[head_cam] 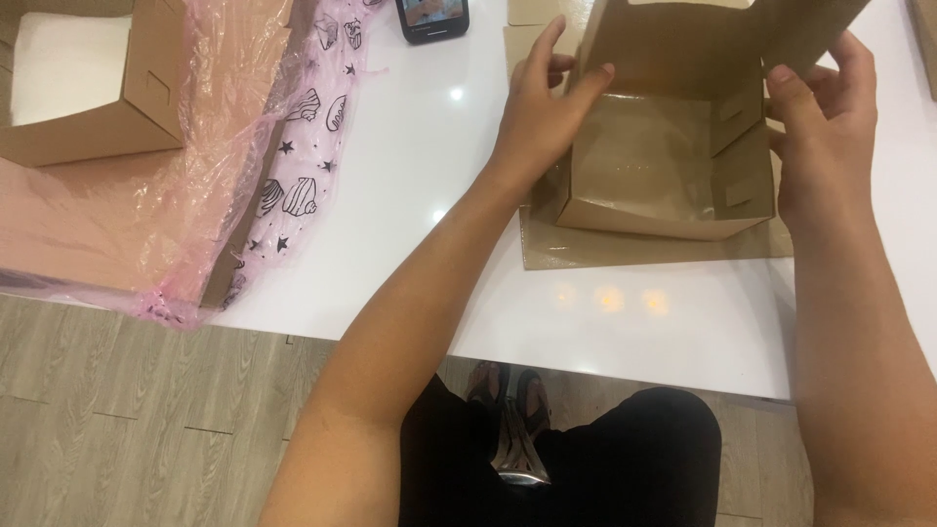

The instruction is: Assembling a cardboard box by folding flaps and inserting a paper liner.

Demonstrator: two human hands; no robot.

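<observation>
Black-clad knees (625,459) fill the bottom centre of the frame, above a grey wood floor (107,410); both forearms reach up to a brown cardboard box (664,171) on the white worktop (410,195), upper right; left hand (542,107) is clamped on the box's left wall, fingers over the edge; right hand (825,127) grips its right wall; pink plastic wrap (195,146) lies upper left; a phone (433,18) sits at top centre

Brown cardboard box (673,161), open-topped, half-folded, mid-table on a flat brown sheet (634,249). Second brown box (88,88), white inside, at far left. Pink plastic wrap (195,146) with black cupcake and star print beside it. Dark phone (432,20), screen lit, at top edge.
</observation>
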